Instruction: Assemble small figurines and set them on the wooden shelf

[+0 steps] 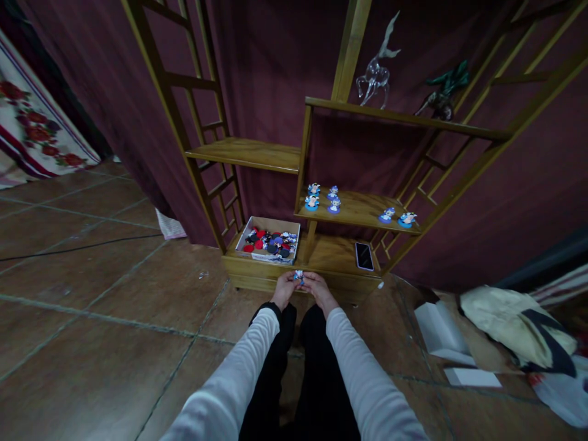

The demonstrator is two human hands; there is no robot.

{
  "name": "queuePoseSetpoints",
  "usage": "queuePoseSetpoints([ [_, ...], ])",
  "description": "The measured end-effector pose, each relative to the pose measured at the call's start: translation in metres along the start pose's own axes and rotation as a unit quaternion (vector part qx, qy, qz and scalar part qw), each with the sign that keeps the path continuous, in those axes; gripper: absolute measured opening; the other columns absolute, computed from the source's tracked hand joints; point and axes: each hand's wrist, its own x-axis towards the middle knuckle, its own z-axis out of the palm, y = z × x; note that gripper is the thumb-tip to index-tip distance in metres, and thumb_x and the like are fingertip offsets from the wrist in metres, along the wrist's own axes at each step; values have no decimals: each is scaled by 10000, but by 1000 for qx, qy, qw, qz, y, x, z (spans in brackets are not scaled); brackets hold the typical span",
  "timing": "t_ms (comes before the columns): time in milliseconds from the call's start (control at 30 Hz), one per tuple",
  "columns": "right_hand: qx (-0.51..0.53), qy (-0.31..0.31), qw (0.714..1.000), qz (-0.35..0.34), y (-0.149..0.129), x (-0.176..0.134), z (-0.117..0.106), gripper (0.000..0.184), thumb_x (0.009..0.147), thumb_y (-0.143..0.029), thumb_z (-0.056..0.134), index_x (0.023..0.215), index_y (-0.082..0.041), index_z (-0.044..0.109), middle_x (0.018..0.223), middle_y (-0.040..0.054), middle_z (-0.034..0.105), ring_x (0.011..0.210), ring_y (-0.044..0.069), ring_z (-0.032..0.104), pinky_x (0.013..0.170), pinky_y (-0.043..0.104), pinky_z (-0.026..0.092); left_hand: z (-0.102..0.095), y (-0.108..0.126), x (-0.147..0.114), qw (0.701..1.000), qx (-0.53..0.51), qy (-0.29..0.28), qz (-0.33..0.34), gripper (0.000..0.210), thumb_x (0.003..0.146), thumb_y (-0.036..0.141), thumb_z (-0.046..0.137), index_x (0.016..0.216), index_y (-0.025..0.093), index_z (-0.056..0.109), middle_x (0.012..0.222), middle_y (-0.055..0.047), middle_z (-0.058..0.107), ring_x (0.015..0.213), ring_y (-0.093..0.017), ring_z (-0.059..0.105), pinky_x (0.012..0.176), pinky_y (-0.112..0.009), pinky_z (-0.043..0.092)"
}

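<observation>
A small figurine (299, 275) on a blue base is pinched between my two hands, in front of the shelf unit's lower edge. My left hand (285, 288) grips it from the left side, and my right hand (318, 286) from the right. Just beyond them, a shallow cardboard box (275, 258) holds a jumble of figurines with red, black and purple bases. Several similar figurines stand upright on the middle shelf (361, 205): a pair of blue-based ones and a pair of purple-based ones at its left, and two more at its right end.
A phone (364, 256) lies on the bottom shelf at right. Higher up stand a clear glass horse (375, 79) and a dark green figure (444, 92). The left shelf (248, 152) overhangs the box. On the floor at right lie a white box (443, 334) and a cream bag (509, 324).
</observation>
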Motion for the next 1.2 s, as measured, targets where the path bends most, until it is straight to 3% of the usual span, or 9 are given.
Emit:
queuePoseSetpoints([
  [233, -11, -20, 999, 23, -1, 2, 1, 346, 548, -320, 737, 842, -164, 640, 729, 16, 683, 599, 136, 633, 721, 324, 510, -1, -5, 6, 1000, 19, 9, -3, 377, 499, 165, 760, 852, 103, 644, 617, -6, 621, 502, -84, 534, 513, -197, 420],
  [667, -1, -6, 1000, 25, -2, 1, 3, 291, 594, -298, 701, 841, -165, 624, 731, 23, 685, 578, 138, 637, 702, 325, 519, -4, -7, 9, 999, 30, -9, 8, 291, 520, 183, 745, 773, 110, 621, 612, 2, 601, 507, -81, 532, 500, -191, 415],
  [1200, -15, -1, 999, 31, -2, 2, 3, 330, 575, -340, 714, 846, -179, 617, 786, 25, 686, 631, 136, 638, 713, 318, 511, 0, 2, 2, 998, 58, 10, 32, 244, 527, 145, 718, 747, 120, 616, 587, 12, 592, 488, -76, 514, 499, -190, 412],
])
